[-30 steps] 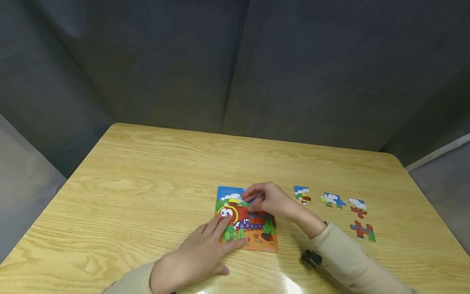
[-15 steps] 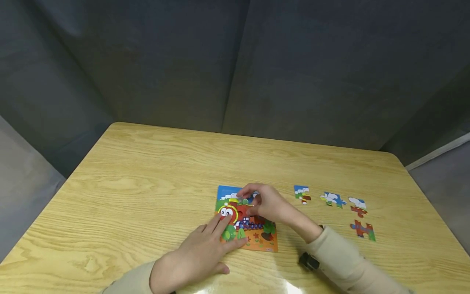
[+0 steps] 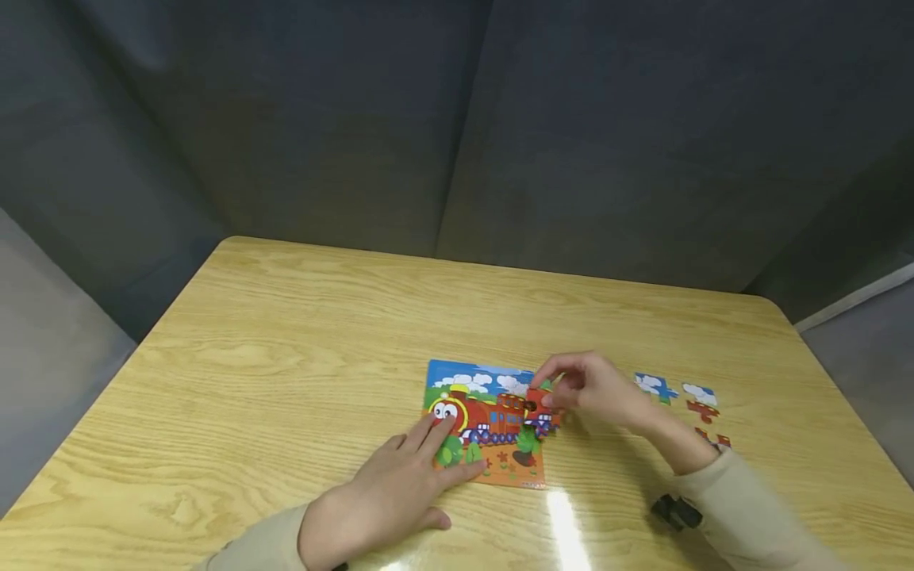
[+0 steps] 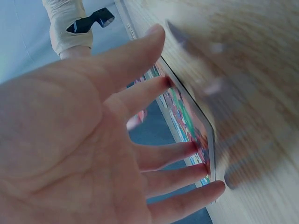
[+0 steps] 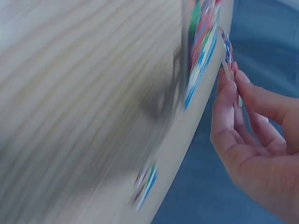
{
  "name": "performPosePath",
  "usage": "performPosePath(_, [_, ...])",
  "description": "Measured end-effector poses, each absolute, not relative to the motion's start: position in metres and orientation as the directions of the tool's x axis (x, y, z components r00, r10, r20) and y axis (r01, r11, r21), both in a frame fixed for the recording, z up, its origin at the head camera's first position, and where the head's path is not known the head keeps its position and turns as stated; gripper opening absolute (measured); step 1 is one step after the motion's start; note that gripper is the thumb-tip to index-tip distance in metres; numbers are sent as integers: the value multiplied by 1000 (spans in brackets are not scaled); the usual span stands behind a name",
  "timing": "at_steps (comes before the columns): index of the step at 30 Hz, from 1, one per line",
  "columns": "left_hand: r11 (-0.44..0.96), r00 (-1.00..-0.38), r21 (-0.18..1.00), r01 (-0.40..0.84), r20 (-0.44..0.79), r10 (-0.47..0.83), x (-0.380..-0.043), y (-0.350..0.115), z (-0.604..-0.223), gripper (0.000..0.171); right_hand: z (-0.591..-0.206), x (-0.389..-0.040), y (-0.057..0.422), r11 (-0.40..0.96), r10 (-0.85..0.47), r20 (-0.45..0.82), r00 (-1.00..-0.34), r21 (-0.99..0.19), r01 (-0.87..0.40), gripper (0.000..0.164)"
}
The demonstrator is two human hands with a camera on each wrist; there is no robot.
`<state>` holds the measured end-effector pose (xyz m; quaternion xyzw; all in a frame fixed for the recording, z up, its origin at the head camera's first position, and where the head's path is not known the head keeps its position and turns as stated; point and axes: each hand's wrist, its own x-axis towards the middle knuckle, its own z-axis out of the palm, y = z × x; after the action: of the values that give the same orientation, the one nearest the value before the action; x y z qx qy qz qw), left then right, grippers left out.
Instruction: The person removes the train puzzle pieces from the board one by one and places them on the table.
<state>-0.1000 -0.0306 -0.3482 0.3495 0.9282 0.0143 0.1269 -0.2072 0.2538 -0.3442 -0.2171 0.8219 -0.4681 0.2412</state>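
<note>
A train jigsaw puzzle [image 3: 517,473] lies flat on the table, its red engine with a face at the left. My left hand [image 3: 385,496] rests on its lower left part with straight, spread fingers; in the left wrist view several fingertips [image 4: 189,148] touch the puzzle. At the puzzle's right edge my right hand [image 3: 593,388] pinches a red and blue puzzle piece [image 3: 540,408] between thumb and fingers. The right wrist view has this puzzle piece [image 5: 227,53] tilted and raised off the board.
To the right on the wooden table [image 3: 307,333] lie loose pieces: a cloud piece [image 3: 651,385], a cloud-and-red piece [image 3: 701,400] and a red piece [image 3: 723,441] partly behind the right forearm. Dark curtains [image 3: 343,143] hang behind the table.
My right hand has moved right from the middle of the puzzle, with a piece lifted in its fingers. It now covers the nearest loose piece's place. The left hand stays put.
</note>
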Motion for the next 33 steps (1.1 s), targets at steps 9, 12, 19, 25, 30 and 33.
performPosePath(9, [760,-727,108,641,-232,646,-100,-29,-349,67,-346,-203,334,570,-527,-255,-811,-814,-113,19])
performPosePath(12, [761,-728,105,640,-233,644,-100,-29,-349,67,-350,-200,352,594,-536,-218,-815,-784,-181,23])
performPosePath(19, [766,-730,100,635,-246,638,-100,-29,-347,67,-354,-198,377,712,-480,-227,-848,-665,-225,21])
performPosePath(25, [762,-729,91,642,-236,642,-100,-29,-347,67,-354,-195,386,782,-397,-289,-871,-603,-157,21])
performPosePath(30, [760,-730,81,645,-228,644,-100,-29,-347,67,-355,-193,385,834,-349,-278,-895,-527,-162,20])
performPosePath(33, [759,-729,81,646,-227,646,-100,-29,-347,67,-358,-192,385,861,-331,-256,-908,-476,-180,18])
